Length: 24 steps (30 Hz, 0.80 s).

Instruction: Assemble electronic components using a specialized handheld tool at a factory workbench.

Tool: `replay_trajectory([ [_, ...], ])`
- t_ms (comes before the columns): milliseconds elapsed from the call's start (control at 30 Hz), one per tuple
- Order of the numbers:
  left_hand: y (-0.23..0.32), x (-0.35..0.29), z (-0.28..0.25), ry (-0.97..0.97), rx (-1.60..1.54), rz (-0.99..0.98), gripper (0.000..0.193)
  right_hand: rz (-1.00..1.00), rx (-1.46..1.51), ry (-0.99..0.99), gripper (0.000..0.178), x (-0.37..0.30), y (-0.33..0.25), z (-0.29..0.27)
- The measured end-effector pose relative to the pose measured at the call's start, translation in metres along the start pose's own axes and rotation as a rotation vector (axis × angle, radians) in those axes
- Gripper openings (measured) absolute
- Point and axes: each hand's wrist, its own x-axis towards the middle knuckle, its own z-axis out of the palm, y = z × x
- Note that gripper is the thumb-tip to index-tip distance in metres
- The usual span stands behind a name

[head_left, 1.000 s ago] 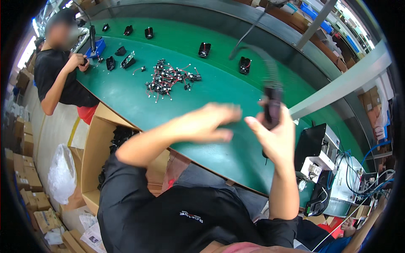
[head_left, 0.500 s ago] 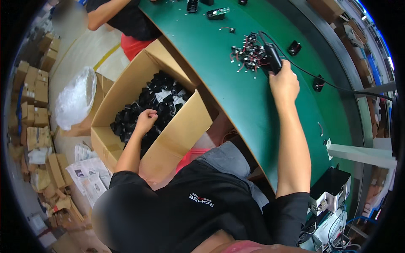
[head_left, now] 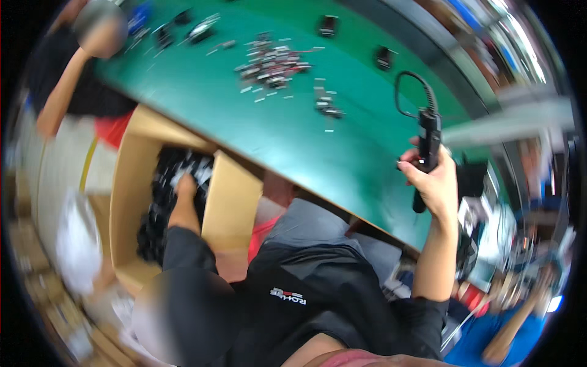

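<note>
Right hand [head_left: 435, 183] lifted black corded driver [head_left: 428, 144] off green bench [head_left: 342, 153], fist closed round it, now raised near bench edge. Left hand [head_left: 185, 186] remains down in cardboard box [head_left: 229, 202] among black parts [head_left: 160, 202]; grip unclear. Means next part pickup underway.

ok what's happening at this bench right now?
A person at a green worktable reaches the left hand down into an open cardboard box of small black parts beside the table. The right hand holds a black corded handheld tool raised over the table edge. A pile of small dark parts lies on the table. Another person works at the far left end.
</note>
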Motion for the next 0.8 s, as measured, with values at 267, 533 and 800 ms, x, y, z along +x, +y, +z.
replay_trajectory([
  [267,0.025,-0.003,-0.001,0.095,-0.019,0.08,0.044,-0.017,0.4,0.215,0.05,-0.055,0.036,-0.033],
  [533,-0.03,-0.058,-0.067,-0.117,-1.606,-0.019,0.059,-0.075,0.458,0.349,0.053,-0.081,0.059,-0.039],
  [800,0.061,-0.229,-0.184,-0.932,-2.106,0.732,0.068,-0.061,0.549,0.436,0.049,-0.095,0.078,-0.055],
])
